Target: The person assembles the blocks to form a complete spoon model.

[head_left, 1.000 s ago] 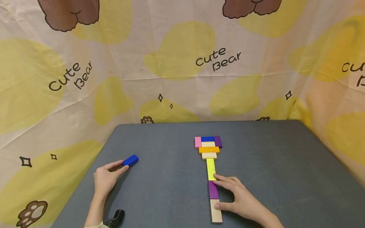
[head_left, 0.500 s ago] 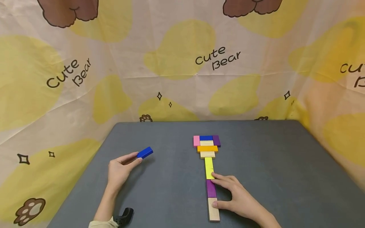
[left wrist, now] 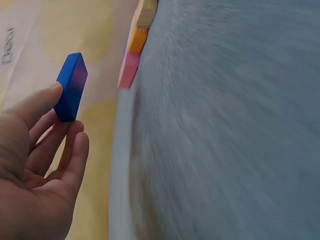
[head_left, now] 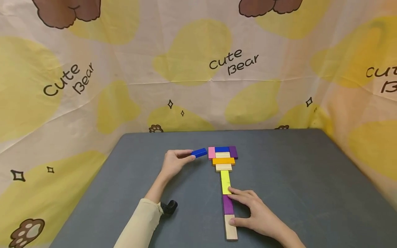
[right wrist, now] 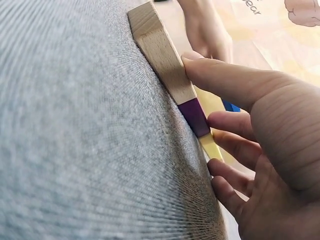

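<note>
Between thumb and fingers my left hand [head_left: 174, 165] pinches a blue block [head_left: 199, 152], held above the table just left of the pink block [head_left: 211, 153]. In the left wrist view that blue block [left wrist: 72, 87] sticks up from the fingertips. My right hand [head_left: 257, 212] rests its fingertips at the yellow block [head_left: 225, 182] and the purple block [head_left: 227, 205]. Its thumb touches the plain wooden block [head_left: 231, 231] at the near end of the column. An orange block [head_left: 223, 161] and a ribbed wooden piece [head_left: 223, 168] lie farther up.
At the far end of the layout, a second blue block [head_left: 222, 149] lies between the pink block and a dark purple block [head_left: 233, 152]. The grey table [head_left: 294, 172] ends at a patterned cloth backdrop [head_left: 192, 51]. A black strap piece [head_left: 169, 207] sits at the left wrist.
My left hand has carried the blue block right and away from me, from the table's left side to beside the pink block. The right hand stays at the column.
</note>
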`<state>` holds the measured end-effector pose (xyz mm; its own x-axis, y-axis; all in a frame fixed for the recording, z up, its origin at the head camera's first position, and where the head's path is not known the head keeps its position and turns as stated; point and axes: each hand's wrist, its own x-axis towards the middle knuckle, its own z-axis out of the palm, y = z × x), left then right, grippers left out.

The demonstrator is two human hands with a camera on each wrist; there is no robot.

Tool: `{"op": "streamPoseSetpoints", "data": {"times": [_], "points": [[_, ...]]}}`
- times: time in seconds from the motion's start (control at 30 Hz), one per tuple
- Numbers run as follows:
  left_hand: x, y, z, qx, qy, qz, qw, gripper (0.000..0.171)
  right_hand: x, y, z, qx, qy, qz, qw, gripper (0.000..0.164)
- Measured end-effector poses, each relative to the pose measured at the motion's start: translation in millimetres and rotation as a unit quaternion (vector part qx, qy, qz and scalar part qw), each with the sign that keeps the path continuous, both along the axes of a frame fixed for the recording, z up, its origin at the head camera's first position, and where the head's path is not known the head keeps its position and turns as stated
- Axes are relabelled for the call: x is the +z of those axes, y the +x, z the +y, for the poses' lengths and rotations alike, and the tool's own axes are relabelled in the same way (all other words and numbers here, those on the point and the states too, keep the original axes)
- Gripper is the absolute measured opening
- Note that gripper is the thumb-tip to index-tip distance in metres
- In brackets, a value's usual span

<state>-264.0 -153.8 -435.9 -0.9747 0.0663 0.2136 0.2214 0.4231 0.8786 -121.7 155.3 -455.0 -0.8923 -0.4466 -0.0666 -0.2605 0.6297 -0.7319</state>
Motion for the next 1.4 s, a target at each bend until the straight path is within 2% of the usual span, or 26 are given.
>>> {"op": "streamPoseSetpoints", "data": {"times": [0.13,0.23,0.33,0.43,0.57,0.77,1.0,1.17,1.4], "points": [[-2.3,-31.4,27,-0.023,-0.029,0.028,0.9989,0.032,-1.9,0.2,0,-0.001,-0.001,0.010,1.000,0.076],[-6.0,-50.6,45,-0.039,-0.043,0.040,0.9975,0.036,-2.6,0.5,2,-0.001,-0.002,0.020,1.000,0.076],[-9.7,-62.1,59,-0.045,-0.043,0.043,0.9971,0.036,-3.3,0.5,3,0.001,-0.001,0.024,1.000,0.076],[-12.5,-68.8,69,-0.030,-0.040,0.040,0.9979,0.034,-3.6,0.2,2,0.003,-0.004,0.024,1.000,0.076],[-15.2,-75.5,79,-0.007,-0.047,0.038,0.9982,0.032,-2.3,-0.1,2,0.004,-0.005,0.018,1.000,0.075],[-18.6,-80.8,90,0.011,-0.075,0.032,0.9966,0.030,-2.1,-0.4,2,0.003,-0.003,0.011,1.000,0.075],[-19.9,-81.6,100,-0.008,-0.099,0.004,0.9951,0.029,-1.8,1.3,3,0.004,-0.003,0.011,1.000,0.075],[-24.0,-82.4,101,-0.001,-0.096,-0.016,0.9952,0.030,-2.1,2.8,2,0.004,0.000,0.009,1.000,0.075],[-25.9,-85.6,104,-0.011,-0.093,-0.007,0.9956,0.026,0.5,1.5,1,0.001,-0.001,0.000,1.000,0.075]]}}
